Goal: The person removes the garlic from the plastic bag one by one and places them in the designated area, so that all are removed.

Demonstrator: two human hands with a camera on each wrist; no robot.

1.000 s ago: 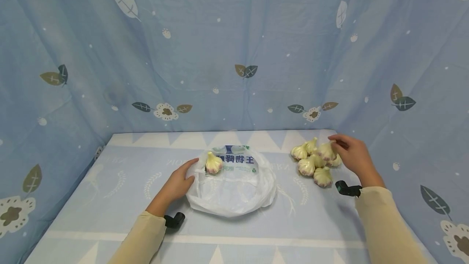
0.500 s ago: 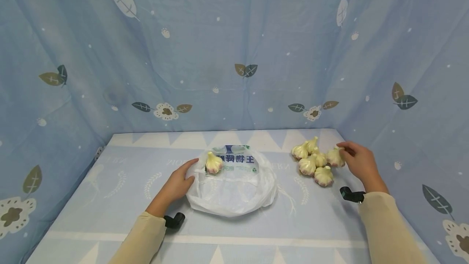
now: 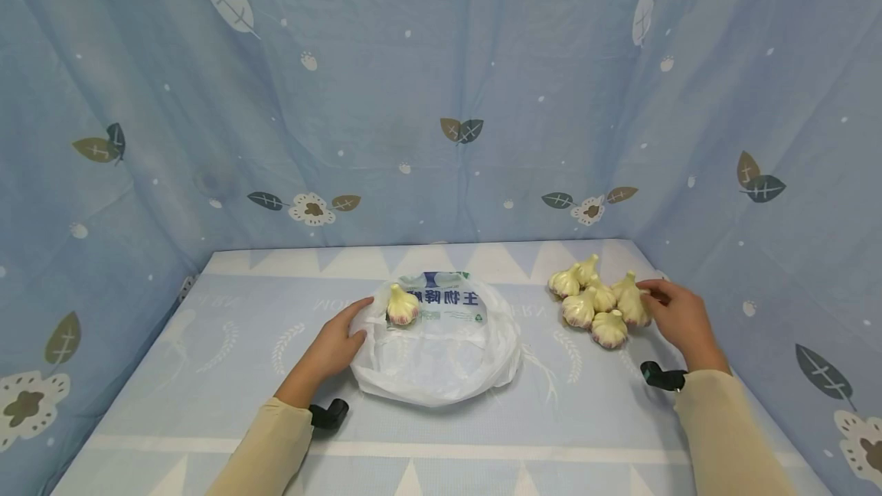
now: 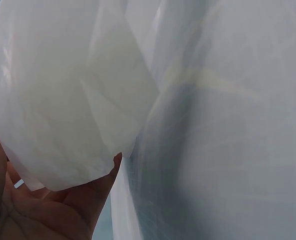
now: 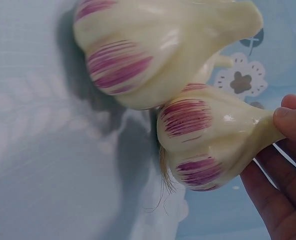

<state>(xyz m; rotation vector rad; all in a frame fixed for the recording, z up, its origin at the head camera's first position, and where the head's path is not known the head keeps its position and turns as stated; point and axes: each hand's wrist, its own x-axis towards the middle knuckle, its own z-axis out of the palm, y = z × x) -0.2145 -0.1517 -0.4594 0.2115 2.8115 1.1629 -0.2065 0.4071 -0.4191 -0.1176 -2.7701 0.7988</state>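
Observation:
A white plastic bag (image 3: 434, 389) with its mouth spread wide stands mid-table, one garlic bulb (image 3: 403, 306) by its far left rim. My left hand (image 3: 332, 343) holds the bag's left side between thumb and fingers; white plastic (image 4: 62, 110) fills much of the left wrist view and covers part of that hand. At the right, my right hand (image 3: 682, 321) pinches the stem of a garlic bulb (image 5: 198, 135) with purple streaks and thin roots. That bulb sits at the right side of a cluster of several others, such as the front bulb (image 3: 609, 330).
A pale blue and white patterned cloth (image 3: 227, 396) covers the table. Behind it and along both sides hangs a blue curtain (image 3: 386, 98) printed with leaves and flowers. Dark cameras, including the left one (image 3: 329, 414), protrude from both wrists.
My right hand has moved slightly right and nearer, drawing a garlic bulb to the cluster's right side. Left hand and bag have stayed put.

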